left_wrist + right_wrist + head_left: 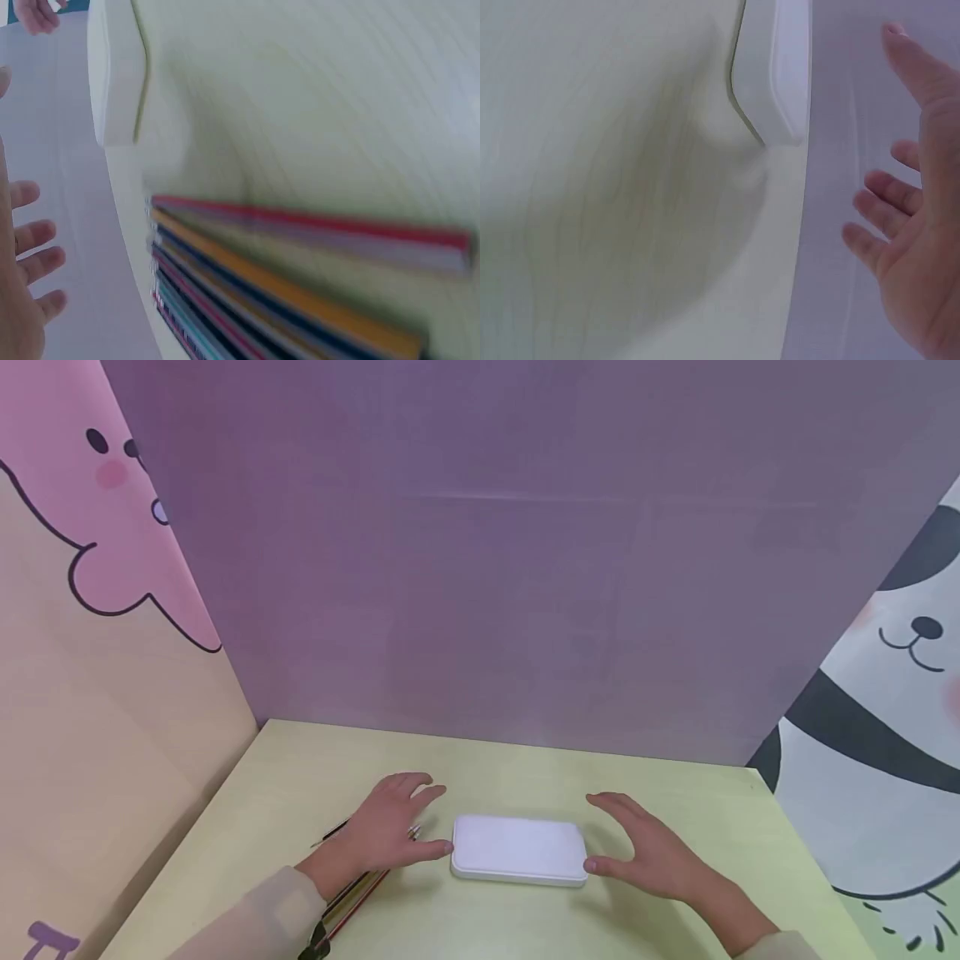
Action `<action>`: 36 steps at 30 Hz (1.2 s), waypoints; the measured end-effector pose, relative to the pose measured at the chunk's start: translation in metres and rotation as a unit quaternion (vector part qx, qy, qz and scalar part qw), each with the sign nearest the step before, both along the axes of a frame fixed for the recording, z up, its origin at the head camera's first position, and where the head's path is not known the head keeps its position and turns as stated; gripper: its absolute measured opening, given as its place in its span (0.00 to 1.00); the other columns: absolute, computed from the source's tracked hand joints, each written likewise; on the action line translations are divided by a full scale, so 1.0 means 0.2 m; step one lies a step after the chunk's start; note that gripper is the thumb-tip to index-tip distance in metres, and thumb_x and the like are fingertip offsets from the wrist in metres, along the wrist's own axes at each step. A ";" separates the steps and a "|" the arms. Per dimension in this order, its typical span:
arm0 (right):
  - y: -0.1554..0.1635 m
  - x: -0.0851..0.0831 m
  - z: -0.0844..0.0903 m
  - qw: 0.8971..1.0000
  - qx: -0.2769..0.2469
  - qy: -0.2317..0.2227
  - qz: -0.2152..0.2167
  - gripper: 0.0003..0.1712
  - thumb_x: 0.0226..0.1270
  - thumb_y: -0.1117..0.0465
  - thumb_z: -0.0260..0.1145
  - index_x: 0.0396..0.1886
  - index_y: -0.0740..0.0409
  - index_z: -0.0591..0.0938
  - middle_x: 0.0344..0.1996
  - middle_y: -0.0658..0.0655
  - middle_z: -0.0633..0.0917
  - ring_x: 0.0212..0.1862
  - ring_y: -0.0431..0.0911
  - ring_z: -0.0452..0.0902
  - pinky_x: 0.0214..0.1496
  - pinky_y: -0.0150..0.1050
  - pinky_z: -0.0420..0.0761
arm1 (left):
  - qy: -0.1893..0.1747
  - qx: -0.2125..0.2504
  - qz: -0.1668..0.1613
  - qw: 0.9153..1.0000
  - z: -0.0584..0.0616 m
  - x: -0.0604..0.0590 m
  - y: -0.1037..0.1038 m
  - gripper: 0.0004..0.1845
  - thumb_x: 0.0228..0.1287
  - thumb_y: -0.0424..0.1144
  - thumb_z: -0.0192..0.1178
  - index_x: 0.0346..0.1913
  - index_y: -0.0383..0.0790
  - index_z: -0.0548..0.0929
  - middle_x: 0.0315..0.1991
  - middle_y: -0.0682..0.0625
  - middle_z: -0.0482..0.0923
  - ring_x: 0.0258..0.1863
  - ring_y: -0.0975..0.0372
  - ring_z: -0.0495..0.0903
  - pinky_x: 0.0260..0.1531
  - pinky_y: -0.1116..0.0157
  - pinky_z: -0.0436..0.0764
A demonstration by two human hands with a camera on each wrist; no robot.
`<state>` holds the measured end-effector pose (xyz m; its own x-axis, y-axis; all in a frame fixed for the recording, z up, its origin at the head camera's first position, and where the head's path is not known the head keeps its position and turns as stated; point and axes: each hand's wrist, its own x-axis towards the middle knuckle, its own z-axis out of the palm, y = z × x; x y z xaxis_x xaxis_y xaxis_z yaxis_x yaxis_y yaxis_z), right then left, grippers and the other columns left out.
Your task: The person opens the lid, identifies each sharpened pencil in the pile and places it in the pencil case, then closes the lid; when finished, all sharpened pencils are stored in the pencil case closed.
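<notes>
A white rounded rectangular case (519, 848) lies flat on the table between the two hands, its long side running left to right. My left hand (393, 823) hovers at its left end, fingers spread and thumb tip right at the edge. At the right end is my right hand (648, 852), also spread, its thumb tip overlapping the corner in the head view. Neither hand grips anything. Beneath the left hand and forearm lie several coloured pencils or pens (300, 292) side by side, partly hidden in the head view.
The pale wood-grain table (480, 927) meets a purple panel (510, 568) at the back. A side wall with a pink cartoon figure (112, 527) stands at left, one with a panda (885, 760) at right.
</notes>
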<state>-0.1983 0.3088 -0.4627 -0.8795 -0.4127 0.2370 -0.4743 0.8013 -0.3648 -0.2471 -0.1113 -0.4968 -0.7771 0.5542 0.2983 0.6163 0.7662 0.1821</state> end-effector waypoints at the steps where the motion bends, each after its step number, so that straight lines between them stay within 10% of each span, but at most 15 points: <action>1: 0.00 -0.01 0.00 1.000 -0.008 -0.007 0.005 0.50 0.58 0.31 0.73 0.74 0.50 0.71 0.69 0.52 0.75 0.67 0.55 0.75 0.62 0.58 0.77 | -0.011 0.008 -0.002 1.000 0.00 0.00 0.01 0.44 0.60 0.77 0.55 0.71 0.52 0.76 0.67 0.51 0.73 0.68 0.52 0.72 0.71 0.48 0.66; 13: 0.03 -0.04 -0.14 0.983 -0.133 -0.113 0.050 0.49 0.54 0.43 0.80 0.72 0.59 0.72 0.65 0.60 0.80 0.65 0.55 0.77 0.64 0.51 0.79 | -0.150 0.080 -0.049 0.984 -0.01 0.02 0.20 0.35 0.62 0.70 0.61 0.65 0.52 0.81 0.64 0.54 0.75 0.64 0.56 0.75 0.64 0.51 0.75; 36: 0.01 -0.06 -0.31 0.985 -0.091 -0.146 -0.032 0.57 0.44 0.37 0.83 0.73 0.56 0.73 0.69 0.60 0.78 0.71 0.61 0.71 0.71 0.61 0.69 | -0.136 0.036 -0.104 0.984 -0.05 0.04 0.40 0.30 0.62 0.70 0.61 0.60 0.56 0.84 0.58 0.60 0.77 0.61 0.63 0.73 0.65 0.55 0.71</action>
<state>-0.2100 0.3117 -0.5240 -0.9441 -0.3278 0.0346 -0.2778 0.7348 -0.6188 -0.2383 -0.0307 -0.5073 -0.7050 0.6955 0.1387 0.6798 0.6069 0.4117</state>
